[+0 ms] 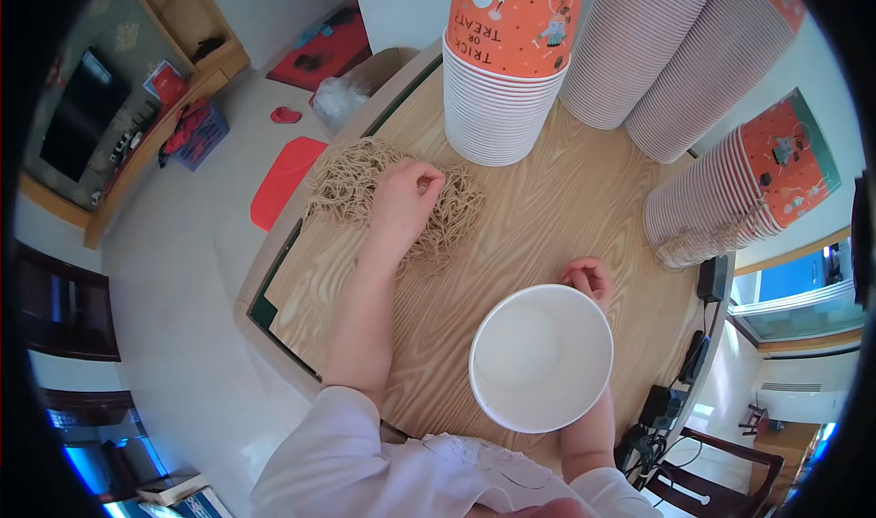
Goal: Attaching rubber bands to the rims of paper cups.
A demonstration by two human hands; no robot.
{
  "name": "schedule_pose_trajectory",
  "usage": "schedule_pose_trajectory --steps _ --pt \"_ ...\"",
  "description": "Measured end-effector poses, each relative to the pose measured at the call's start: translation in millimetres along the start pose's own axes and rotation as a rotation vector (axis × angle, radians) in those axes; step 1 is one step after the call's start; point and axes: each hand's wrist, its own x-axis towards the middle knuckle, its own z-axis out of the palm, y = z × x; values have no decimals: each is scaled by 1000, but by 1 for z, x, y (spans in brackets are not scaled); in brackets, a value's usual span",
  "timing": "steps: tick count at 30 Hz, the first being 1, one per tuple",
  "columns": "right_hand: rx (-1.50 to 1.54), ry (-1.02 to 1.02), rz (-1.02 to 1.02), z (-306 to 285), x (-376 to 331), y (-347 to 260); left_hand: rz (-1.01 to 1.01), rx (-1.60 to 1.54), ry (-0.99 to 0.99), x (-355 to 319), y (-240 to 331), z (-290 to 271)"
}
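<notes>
My left hand [406, 198] is over a tangled pile of beige cord [351, 185] at the table's far left. Its thumb and fingers come together in a pinch on the strands. A white paper bucket [538, 358] stands tilted in front of me, its round mouth facing up toward me and nothing visible inside. Past the bucket's far right rim my right hand [591, 279] shows with curled fingers. The bucket covers part of that hand and its wrist, so what the fingers hold is hidden.
Tall nested stacks of paper buckets [506, 107] stand at the table's far side. Another stack [707, 203] with orange print lies to the right, beige cords along its side. Black adapters and cables [662, 408] line the right edge. A red stool [285, 182] stands left of the wooden table [429, 363].
</notes>
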Motion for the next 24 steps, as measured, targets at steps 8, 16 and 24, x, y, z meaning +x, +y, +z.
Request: schedule_pose_trajectory --steps 8,16,24 --pt "39 -29 13 -3 1 -2 -202 433 -60 17 -10 36" --pt "68 -34 48 -5 0 -9 59 -866 510 -7 104 -36" --pt "-171 -19 -131 4 7 -116 199 -644 320 -96 166 -67"
